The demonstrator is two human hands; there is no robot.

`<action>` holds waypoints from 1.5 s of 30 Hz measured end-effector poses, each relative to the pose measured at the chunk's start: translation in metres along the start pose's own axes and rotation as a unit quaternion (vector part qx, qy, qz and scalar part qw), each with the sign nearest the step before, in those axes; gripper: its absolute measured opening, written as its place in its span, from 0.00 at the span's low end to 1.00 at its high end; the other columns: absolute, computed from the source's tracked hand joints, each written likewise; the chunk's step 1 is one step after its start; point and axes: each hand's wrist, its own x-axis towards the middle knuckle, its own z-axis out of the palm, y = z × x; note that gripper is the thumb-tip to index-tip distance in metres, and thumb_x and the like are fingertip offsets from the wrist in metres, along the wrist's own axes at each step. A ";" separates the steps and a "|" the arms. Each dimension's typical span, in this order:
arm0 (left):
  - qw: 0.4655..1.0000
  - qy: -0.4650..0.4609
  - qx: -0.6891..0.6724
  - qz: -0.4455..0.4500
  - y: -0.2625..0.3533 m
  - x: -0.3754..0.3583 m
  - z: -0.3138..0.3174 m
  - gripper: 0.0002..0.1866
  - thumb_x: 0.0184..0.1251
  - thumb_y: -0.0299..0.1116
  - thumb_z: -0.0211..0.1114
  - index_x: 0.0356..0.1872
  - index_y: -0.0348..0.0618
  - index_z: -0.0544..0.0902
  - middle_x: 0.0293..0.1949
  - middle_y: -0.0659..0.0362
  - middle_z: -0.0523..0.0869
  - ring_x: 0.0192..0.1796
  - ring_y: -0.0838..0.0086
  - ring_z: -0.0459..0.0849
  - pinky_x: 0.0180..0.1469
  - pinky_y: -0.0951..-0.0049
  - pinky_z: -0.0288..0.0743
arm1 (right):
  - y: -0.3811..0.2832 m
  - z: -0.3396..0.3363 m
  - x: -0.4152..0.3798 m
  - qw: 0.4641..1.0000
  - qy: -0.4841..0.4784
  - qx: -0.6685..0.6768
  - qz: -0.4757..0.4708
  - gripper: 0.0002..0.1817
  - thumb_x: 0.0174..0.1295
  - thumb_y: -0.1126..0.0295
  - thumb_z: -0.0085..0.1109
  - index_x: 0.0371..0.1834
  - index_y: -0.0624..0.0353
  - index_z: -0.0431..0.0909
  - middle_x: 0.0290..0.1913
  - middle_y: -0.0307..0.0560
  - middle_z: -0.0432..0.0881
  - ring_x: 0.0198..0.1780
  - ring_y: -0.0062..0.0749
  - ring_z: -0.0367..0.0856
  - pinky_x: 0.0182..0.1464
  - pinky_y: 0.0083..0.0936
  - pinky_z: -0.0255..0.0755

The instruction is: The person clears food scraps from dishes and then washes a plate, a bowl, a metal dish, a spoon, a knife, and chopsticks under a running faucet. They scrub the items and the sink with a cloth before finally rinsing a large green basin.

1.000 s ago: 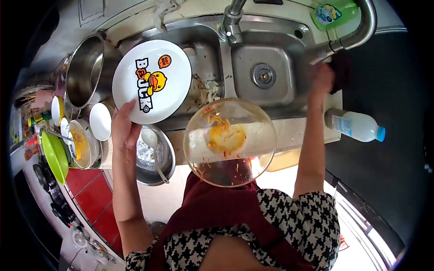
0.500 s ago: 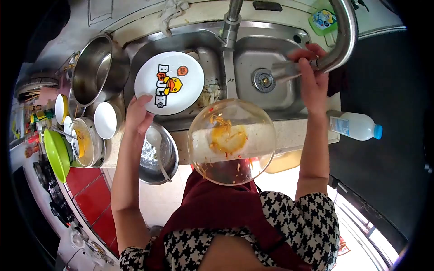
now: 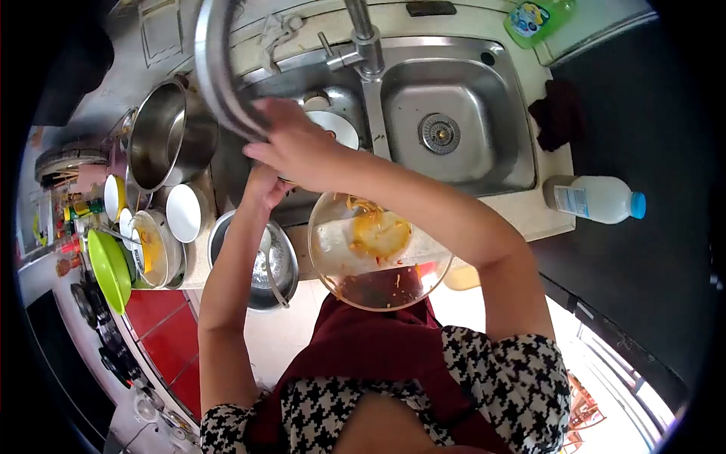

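My right hand (image 3: 299, 147) reaches across to the left basin and grips the end of the curved metal faucet spout (image 3: 215, 68). Below it, my left hand (image 3: 265, 187) pinches the near edge of the white plate (image 3: 340, 127), which is mostly hidden behind my right hand and wrist. The plate is over the left basin (image 3: 295, 68). A clear bowl (image 3: 382, 291) with orange food residue stands at the counter's front edge, partly under my right forearm.
The right basin (image 3: 476, 98) has a round drain. A milky bottle (image 3: 597, 200), a dark cloth (image 3: 558, 113) and a green soap bottle (image 3: 533, 23) are on the right. To the left are a steel pot (image 3: 159, 136), white bowls (image 3: 184, 213), a green bowl (image 3: 110, 272) and a metal basin with a ladle (image 3: 272, 265).
The spout has swung from the right basin to the left basin with my right hand on it. The plate, earlier face up, now shows only in part.
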 end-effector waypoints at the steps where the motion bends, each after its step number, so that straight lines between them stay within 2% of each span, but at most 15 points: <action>1: 0.999 0.022 -0.031 -0.015 0.000 0.002 0.009 0.13 0.58 0.24 0.50 0.46 0.39 0.70 0.35 0.54 0.79 0.32 0.66 0.80 0.26 0.69 0.75 | -0.003 0.000 0.012 0.999 -0.023 -0.039 0.023 0.28 0.54 0.64 0.56 0.56 0.65 0.62 0.50 0.63 0.68 0.55 0.54 0.64 0.57 0.37 0.60; 5: 0.990 0.085 -0.085 -0.077 0.001 0.006 0.031 0.12 0.58 0.26 0.54 0.45 0.39 0.73 0.42 0.55 0.79 0.44 0.71 0.80 0.45 0.69 0.76 | 0.012 -0.029 0.032 0.980 -0.082 -0.181 0.032 0.31 0.52 0.59 0.59 0.56 0.65 0.63 0.50 0.62 0.71 0.56 0.53 0.67 0.56 0.39 0.63; 7: 0.992 0.055 -0.082 -0.077 0.002 0.014 0.036 0.14 0.59 0.27 0.53 0.48 0.37 0.71 0.43 0.53 0.79 0.44 0.68 0.79 0.45 0.67 0.76 | 0.041 -0.075 0.013 0.965 -0.030 -0.214 0.145 0.34 0.52 0.54 0.59 0.57 0.65 0.63 0.51 0.60 0.72 0.54 0.49 0.70 0.54 0.37 0.65; 9: 0.997 0.020 -0.045 -0.066 0.018 0.007 0.058 0.16 0.60 0.27 0.52 0.49 0.36 0.69 0.43 0.53 0.78 0.44 0.67 0.79 0.45 0.66 0.76 | 0.085 -0.121 -0.024 0.950 0.028 -0.241 0.199 0.33 0.51 0.45 0.56 0.51 0.63 0.70 0.43 0.61 0.77 0.41 0.49 0.78 0.45 0.36 0.71; 11: 0.997 0.011 -0.047 -0.063 0.000 0.028 0.050 0.16 0.61 0.28 0.52 0.49 0.35 0.68 0.41 0.54 0.78 0.40 0.69 0.79 0.41 0.68 0.77 | 0.132 -0.129 -0.071 0.915 0.009 -0.184 0.359 0.32 0.53 0.43 0.53 0.47 0.62 0.70 0.41 0.54 0.78 0.37 0.44 0.79 0.37 0.36 0.73; 14: 0.996 0.028 -0.026 -0.077 0.001 0.033 0.091 0.17 0.63 0.34 0.54 0.51 0.37 0.68 0.42 0.54 0.79 0.41 0.70 0.80 0.42 0.68 0.77 | 0.113 -0.126 -0.083 0.809 -0.043 0.176 0.559 0.32 0.53 0.43 0.53 0.48 0.62 0.69 0.39 0.48 0.78 0.35 0.37 0.78 0.31 0.35 0.73; 18: 0.983 -0.113 0.048 -0.139 0.009 0.047 0.103 0.29 0.63 0.51 0.52 0.56 0.37 0.63 0.47 0.55 0.74 0.47 0.70 0.77 0.46 0.66 0.74 | 0.152 -0.123 -0.129 0.809 0.136 0.219 0.529 0.21 0.59 0.62 0.47 0.54 0.60 0.64 0.42 0.48 0.76 0.38 0.34 0.78 0.28 0.33 0.76; 21: 0.970 0.021 0.235 -0.058 0.016 0.018 0.096 0.30 0.65 0.54 0.47 0.59 0.41 0.63 0.52 0.53 0.73 0.50 0.70 0.76 0.49 0.68 0.72 | 0.161 -0.144 -0.160 0.777 0.237 0.198 0.549 0.20 0.60 0.68 0.44 0.56 0.59 0.62 0.46 0.51 0.74 0.41 0.37 0.78 0.30 0.35 0.79; 23: 0.953 -0.046 0.294 -0.059 0.012 -0.002 0.063 0.32 0.64 0.56 0.48 0.60 0.41 0.62 0.52 0.53 0.72 0.52 0.71 0.74 0.50 0.69 0.70 | 0.196 -0.154 -0.189 0.761 0.290 0.166 0.557 0.21 0.60 0.70 0.44 0.57 0.58 0.59 0.48 0.52 0.71 0.43 0.41 0.78 0.32 0.36 0.81; 30: 0.895 -0.257 0.338 -0.132 0.026 -0.072 0.063 0.31 0.62 0.52 0.55 0.60 0.43 0.63 0.45 0.59 0.76 0.48 0.75 0.74 0.47 0.71 0.72 | 0.260 -0.161 -0.235 0.678 0.295 0.168 0.652 0.21 0.63 0.68 0.45 0.60 0.55 0.58 0.50 0.50 0.73 0.44 0.45 0.77 0.37 0.40 0.79; 34: 0.884 -0.249 0.369 -0.144 0.013 -0.067 0.075 0.30 0.60 0.39 0.56 0.63 0.46 0.58 0.42 0.55 0.78 0.39 0.72 0.78 0.34 0.72 0.77 | 0.271 -0.158 -0.231 0.704 0.198 -0.044 0.681 0.21 0.61 0.67 0.49 0.58 0.56 0.62 0.51 0.52 0.73 0.49 0.49 0.74 0.47 0.42 0.73; 36: 0.898 -0.224 0.350 -0.146 0.013 -0.068 0.078 0.32 0.58 0.29 0.51 0.65 0.46 0.54 0.39 0.51 0.78 0.32 0.70 0.80 0.27 0.73 0.79 | 0.242 -0.157 -0.201 0.691 0.060 -0.329 0.641 0.21 0.60 0.67 0.51 0.57 0.56 0.64 0.50 0.55 0.73 0.51 0.48 0.73 0.50 0.40 0.70; 38: 0.901 -0.207 0.348 -0.155 0.011 -0.070 0.078 0.32 0.57 0.27 0.50 0.66 0.48 0.54 0.39 0.51 0.78 0.33 0.70 0.80 0.27 0.73 0.79 | 0.233 -0.144 -0.176 0.816 0.165 -0.419 0.362 0.18 0.59 0.66 0.52 0.53 0.57 0.69 0.47 0.59 0.75 0.48 0.47 0.75 0.47 0.35 0.70; 42: 0.939 -0.165 0.248 -0.171 0.012 -0.068 0.064 0.32 0.56 0.23 0.49 0.65 0.47 0.56 0.35 0.50 0.79 0.30 0.71 0.80 0.27 0.71 0.79 | 0.158 -0.097 -0.054 0.960 -0.029 -0.019 0.279 0.21 0.61 0.65 0.50 0.56 0.61 0.66 0.48 0.54 0.75 0.37 0.31 0.80 0.42 0.22 0.71; 45: 0.946 -0.097 0.243 -0.189 0.047 -0.075 0.066 0.32 0.55 0.20 0.49 0.64 0.40 0.56 0.31 0.48 0.80 0.26 0.68 0.81 0.27 0.69 0.79 | 0.165 -0.062 0.012 0.976 0.006 -0.188 0.109 0.34 0.59 0.59 0.53 0.63 0.68 0.53 0.59 0.61 0.65 0.49 0.42 0.76 0.52 0.29 0.67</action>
